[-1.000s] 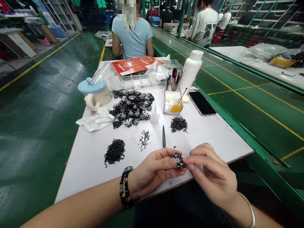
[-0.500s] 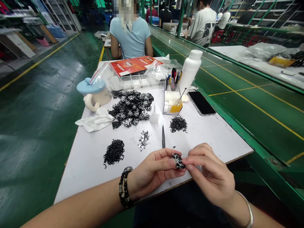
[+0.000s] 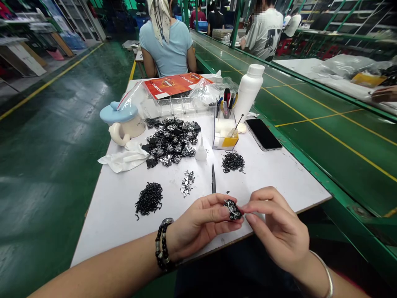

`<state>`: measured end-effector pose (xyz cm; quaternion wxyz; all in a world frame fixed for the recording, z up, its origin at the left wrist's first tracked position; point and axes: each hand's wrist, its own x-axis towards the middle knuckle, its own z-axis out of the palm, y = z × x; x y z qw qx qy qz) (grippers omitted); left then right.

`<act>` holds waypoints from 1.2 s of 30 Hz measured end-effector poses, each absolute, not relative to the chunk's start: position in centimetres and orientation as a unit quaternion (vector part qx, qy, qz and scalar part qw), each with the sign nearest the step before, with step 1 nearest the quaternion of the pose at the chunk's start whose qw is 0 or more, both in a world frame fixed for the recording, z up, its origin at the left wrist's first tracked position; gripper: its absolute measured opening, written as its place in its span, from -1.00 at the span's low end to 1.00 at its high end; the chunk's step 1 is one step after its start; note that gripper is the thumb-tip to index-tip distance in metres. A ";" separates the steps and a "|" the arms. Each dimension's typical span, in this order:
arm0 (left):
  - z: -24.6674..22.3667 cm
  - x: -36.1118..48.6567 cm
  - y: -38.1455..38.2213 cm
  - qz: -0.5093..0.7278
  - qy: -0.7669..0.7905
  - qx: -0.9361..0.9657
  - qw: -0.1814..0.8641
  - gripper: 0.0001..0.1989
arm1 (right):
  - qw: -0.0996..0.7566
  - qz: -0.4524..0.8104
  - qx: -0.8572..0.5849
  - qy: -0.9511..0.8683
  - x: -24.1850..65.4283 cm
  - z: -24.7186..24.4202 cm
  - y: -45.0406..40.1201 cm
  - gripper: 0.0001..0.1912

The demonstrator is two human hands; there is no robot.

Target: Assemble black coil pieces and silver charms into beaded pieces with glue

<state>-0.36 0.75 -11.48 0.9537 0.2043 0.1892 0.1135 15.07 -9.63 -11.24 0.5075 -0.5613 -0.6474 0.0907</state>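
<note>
A small black and silver piece (image 3: 233, 210) is pinched between the thumb and fingers of my left hand (image 3: 207, 217), over the table's front edge. My right hand (image 3: 276, 227) is just right of it, its index fingertip at the piece's right side and its thumb a little apart below. No separate part shows between those fingers. Beyond my hands lie black tweezers (image 3: 214, 180), a small pile of silver bits (image 3: 187, 183), and piles of black curved pieces on the left (image 3: 149, 198) and right (image 3: 233, 162). A heap of black and silver pieces (image 3: 173, 140) sits farther back.
On the white table (image 3: 111, 223) are a blue-lidded mug (image 3: 124, 122), a white tissue (image 3: 124, 158), a nozzle bottle (image 3: 201, 152), a tool holder (image 3: 226, 136), a white bottle (image 3: 249, 91), a phone (image 3: 263, 134) and a red card (image 3: 173, 85). A person (image 3: 166, 47) sits beyond.
My right thumb has drawn slightly away from the piece, while my left hand keeps its hold. The person ahead has shifted a little left, and another person's hand has appeared at the right edge.
</note>
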 end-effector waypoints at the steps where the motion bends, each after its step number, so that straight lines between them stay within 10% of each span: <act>1: -11.5 -0.4 0.7 0.113 0.192 0.204 0.953 -0.73 | 0.504 0.090 -0.562 -0.649 15.0 -11.2 -9.6 -0.74; 20: -11.5 -0.6 0.8 0.118 0.194 0.212 0.951 -0.71 | 0.508 0.148 -0.566 -0.632 15.7 -12.3 -9.3 -0.47; 29: -11.5 -0.6 0.7 0.093 0.181 0.298 0.933 -0.59 | 0.509 0.291 -0.531 -0.612 16.2 -12.2 -8.9 -0.79; 36: -9.9 -2.0 2.1 0.272 0.108 0.777 0.557 -0.54 | 0.483 0.315 -0.536 -0.616 16.8 -12.2 -9.0 -0.82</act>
